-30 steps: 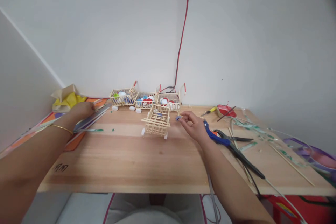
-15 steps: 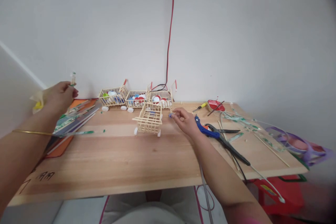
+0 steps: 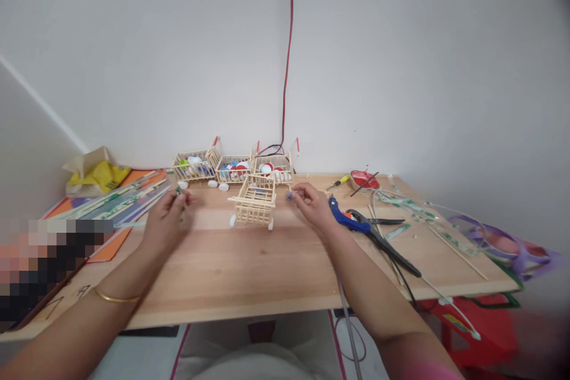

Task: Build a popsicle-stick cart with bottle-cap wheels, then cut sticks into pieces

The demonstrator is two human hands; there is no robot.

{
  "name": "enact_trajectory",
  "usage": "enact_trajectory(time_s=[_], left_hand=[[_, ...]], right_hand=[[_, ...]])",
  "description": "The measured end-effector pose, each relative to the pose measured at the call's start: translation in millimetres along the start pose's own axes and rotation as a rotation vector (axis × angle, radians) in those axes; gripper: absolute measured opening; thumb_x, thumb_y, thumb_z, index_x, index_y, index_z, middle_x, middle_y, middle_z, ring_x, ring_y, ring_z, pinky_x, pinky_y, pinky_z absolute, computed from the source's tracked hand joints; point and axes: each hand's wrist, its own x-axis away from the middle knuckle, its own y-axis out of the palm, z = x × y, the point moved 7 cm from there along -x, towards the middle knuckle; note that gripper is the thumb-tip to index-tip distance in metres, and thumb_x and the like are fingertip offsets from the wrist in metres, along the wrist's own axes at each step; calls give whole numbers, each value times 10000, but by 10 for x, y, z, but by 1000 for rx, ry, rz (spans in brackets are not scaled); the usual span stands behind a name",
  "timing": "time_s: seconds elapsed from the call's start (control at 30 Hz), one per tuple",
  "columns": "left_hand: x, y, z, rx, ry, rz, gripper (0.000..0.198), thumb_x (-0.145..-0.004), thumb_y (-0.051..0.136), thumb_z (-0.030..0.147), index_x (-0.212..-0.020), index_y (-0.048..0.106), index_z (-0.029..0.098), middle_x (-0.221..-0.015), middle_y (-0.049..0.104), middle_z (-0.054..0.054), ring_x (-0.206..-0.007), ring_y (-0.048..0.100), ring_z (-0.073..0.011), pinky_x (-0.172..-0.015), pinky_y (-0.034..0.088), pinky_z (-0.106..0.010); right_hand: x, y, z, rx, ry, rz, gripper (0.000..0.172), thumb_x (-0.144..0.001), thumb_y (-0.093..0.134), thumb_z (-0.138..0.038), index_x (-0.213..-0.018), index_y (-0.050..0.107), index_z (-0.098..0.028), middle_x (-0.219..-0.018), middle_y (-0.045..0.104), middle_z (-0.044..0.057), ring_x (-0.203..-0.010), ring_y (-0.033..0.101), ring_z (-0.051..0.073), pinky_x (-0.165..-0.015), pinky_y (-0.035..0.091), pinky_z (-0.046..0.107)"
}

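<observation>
A small cart built of wooden sticks (image 3: pixel 255 202) stands on white wheels in the middle of the wooden table (image 3: pixel 249 267). Just right of it, my right hand (image 3: pixel 312 204) pinches a small blue piece (image 3: pixel 289 195) between thumb and fingers. My left hand (image 3: pixel 167 219) is left of the cart, fingers closed on a thin stick with green on it (image 3: pixel 180 195). Three similar stick baskets (image 3: pixel 231 167) filled with coloured bottle caps stand in a row by the wall behind the cart.
A blue glue gun (image 3: pixel 350 221) and black scissors (image 3: pixel 383 222) lie right of my right hand, with thin skewers and a red dish (image 3: pixel 364 179) beyond. Rulers and orange paper (image 3: pixel 120 205) lie at the left. A red cable (image 3: pixel 287 59) runs up the wall.
My left hand came down from the raised position at the far left to the table beside the cart, still holding the thin stick. My right hand stayed by the cart.
</observation>
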Motion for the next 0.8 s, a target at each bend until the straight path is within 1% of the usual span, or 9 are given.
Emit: enact_trajectory(time_s=[0.1,0.2,0.3,0.4,0.47,0.53,0.63,0.7,0.8], left_hand=[[-9,46,-24,-71,16,-30,255,-870,504,416,-872,619,188,-794,614,-25,-742,562,-166,-712,450,-284],[-143,58,22,13,-33,-36,259,-829,559,426,-901,609,182,-692,522,18,-579,454,-122,-552,371,-245],[-167,207,105,138,-89,-137,322,-754,646,438,-942,606,180,-614,420,58,-490,346,-84,-463,281,-214],[-37,460,155,213,-157,-289,381,-682,710,406,-977,623,182,-601,440,64,-462,325,-63,-442,255,-194],[71,604,133,268,-249,-329,359,-643,727,377,-920,626,172,-577,464,60,-454,343,-59,-434,250,-181],[166,731,100,338,-349,-358,329,-629,726,365,-858,614,158,-518,452,64,-429,328,-54,-417,213,-170],[292,892,105,467,-460,-450,325,-622,739,358,-817,595,142,-490,475,55,-409,303,-42,-404,165,-159],[368,941,151,554,-495,-502,313,-621,756,342,-783,580,141,-518,510,40,-420,320,-40,-403,174,-155],[503,935,222,620,-529,-567,304,-631,778,332,-752,572,143,-581,558,18,-442,354,-41,-403,185,-151]], right_hand=[[-43,-53,-81,-78,19,37,223,-858,562,-388,-935,606,-183,-678,606,0,-554,552,126,-559,429,251],[-103,-180,-290,-139,10,61,210,-871,547,-379,-936,592,-185,-660,577,-14,-558,547,118,-558,428,243],[-106,-237,-521,-105,-16,-38,165,-883,537,-341,-906,594,-187,-648,567,-24,-577,549,112,-589,432,241],[13,-110,-568,-9,30,-224,138,-858,570,-314,-902,606,-188,-729,621,-6,-615,559,111,-602,439,242],[123,27,-512,18,77,-292,207,-818,619,-298,-990,599,-184,-857,655,23,-703,588,125,-666,468,262],[215,172,-433,3,139,-303,380,-778,668,-301,-1120,554,-182,-994,652,61,-803,607,146,-733,489,291],[297,378,-377,-46,221,-310,632,-718,732,-307,-1277,455,-203,-1112,614,92,-898,600,169,-737,502,300],[313,453,-417,-81,230,-300,669,-731,714,-283,-1328,416,-222,-1132,599,93,-906,598,168,-715,505,289],[324,474,-505,-122,206,-299,562,-784,641,-247,-1314,456,-236,-1086,614,75,-883,608,160,-692,506,274]])
